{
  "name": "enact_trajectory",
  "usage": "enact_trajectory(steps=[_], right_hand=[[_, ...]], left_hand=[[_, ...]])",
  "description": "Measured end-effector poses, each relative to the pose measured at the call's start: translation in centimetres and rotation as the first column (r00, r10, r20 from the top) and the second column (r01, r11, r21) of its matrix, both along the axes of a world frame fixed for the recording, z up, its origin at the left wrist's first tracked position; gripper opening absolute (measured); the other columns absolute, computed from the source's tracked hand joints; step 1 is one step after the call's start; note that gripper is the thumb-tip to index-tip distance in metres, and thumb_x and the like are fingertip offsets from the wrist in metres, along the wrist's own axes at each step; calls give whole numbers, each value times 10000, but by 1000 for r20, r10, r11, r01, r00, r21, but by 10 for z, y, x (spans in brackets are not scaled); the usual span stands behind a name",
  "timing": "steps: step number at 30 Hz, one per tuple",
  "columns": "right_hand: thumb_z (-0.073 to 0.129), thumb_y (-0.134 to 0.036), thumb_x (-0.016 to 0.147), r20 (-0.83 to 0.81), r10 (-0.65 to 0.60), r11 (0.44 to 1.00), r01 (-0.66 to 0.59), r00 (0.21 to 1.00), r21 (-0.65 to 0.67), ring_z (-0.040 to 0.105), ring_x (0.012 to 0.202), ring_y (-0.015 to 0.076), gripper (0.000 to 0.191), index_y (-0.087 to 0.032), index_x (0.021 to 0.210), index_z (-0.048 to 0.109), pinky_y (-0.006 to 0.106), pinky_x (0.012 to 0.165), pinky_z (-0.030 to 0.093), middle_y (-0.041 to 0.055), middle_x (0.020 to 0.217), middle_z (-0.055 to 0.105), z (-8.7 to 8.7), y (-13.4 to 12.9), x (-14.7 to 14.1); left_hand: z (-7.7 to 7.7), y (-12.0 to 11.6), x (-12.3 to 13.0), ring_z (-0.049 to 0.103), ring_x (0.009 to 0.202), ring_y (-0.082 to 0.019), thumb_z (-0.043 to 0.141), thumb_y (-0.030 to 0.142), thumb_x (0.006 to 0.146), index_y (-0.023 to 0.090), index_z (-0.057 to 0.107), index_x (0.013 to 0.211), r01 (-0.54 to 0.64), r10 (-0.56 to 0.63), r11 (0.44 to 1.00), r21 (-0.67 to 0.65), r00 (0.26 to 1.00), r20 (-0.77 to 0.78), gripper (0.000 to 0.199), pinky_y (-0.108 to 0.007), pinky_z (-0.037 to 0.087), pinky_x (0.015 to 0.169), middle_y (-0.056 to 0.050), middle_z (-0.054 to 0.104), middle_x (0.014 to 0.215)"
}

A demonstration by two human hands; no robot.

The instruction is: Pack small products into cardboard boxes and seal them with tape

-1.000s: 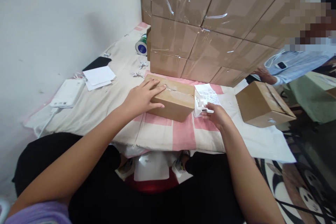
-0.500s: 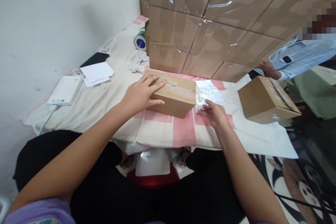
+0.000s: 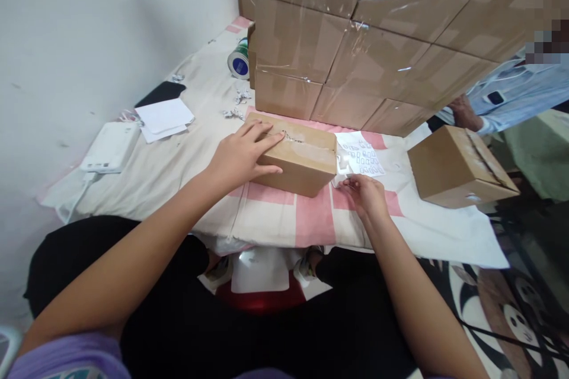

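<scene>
A closed brown carton (image 3: pixel 296 160) lies on the cloth-covered table in front of me. My left hand (image 3: pixel 242 154) rests on its left end with the fingers spread over the top. At the carton's right end is a small white object (image 3: pixel 341 173), partly hidden by my fingers. The fingers of my right hand (image 3: pixel 363 189) are pinched on its near edge. Just behind it lies a sheet of paper (image 3: pixel 367 154) with rows of small drawn shapes.
Behind stands a tall stack of taped cartons (image 3: pixel 293 41). Another carton (image 3: pixel 462 166) sits at the right, near a person's hand (image 3: pixel 464 112). On the left are white papers (image 3: pixel 164 115), a white power bank (image 3: pixel 111 147), a tin (image 3: pixel 239 60) and crumpled scraps (image 3: pixel 233 113).
The fingers of my right hand have shifted slightly and are drawn closer together at the near edge of the white object. My left hand stays on the carton. The view has shifted slightly.
</scene>
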State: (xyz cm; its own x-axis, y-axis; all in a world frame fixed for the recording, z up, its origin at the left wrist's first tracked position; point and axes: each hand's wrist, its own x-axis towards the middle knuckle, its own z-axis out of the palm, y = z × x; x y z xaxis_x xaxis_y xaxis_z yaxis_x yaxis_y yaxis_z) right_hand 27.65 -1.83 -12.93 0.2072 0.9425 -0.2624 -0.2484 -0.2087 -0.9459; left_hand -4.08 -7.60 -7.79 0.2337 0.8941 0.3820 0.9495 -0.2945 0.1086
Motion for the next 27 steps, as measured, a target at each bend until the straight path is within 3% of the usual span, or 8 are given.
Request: enact_trajectory(steps=[6,15,23,27], right_hand=[[740,-106,604,7,23,999,-23,1000,22,692,629,154,155,-180,591,604,309,775,685,8,570,627,-2,-1,5],[791,-84,560,39,127,992,-126,991,-23,732,725,203,261,-178,538,549,308,772,692,71,646,679,12,0,17],[783,-102,587,79,142,988,-136,987,-74,734,658,191,313,-187,558,483,224,528,627,73,696,705,8,-2,16],[791,-140,580,67,146,989,-144,987,-36,718,630,177,296,-193,549,502,217,520,608,47,647,689,4,-5,13]], left_hand=[[-1,0,0,453,1452,-366,778,538,842,285,565,1480,6,-6,1000,-3,1000,17,718,-481,529,1056,-121,520,1551],[1,-1,0,447,1451,-373,766,530,855,284,556,1485,6,-5,1000,-23,1000,15,708,-486,529,1052,-122,512,1555],[0,-1,1,444,1448,-372,753,548,861,292,548,1487,8,-8,1000,-17,1000,25,707,-480,516,1059,-125,506,1559],[2,-2,1,449,1450,-362,755,540,861,281,559,1474,-1,1,1000,-16,1000,8,694,-468,530,1042,-122,516,1553]])
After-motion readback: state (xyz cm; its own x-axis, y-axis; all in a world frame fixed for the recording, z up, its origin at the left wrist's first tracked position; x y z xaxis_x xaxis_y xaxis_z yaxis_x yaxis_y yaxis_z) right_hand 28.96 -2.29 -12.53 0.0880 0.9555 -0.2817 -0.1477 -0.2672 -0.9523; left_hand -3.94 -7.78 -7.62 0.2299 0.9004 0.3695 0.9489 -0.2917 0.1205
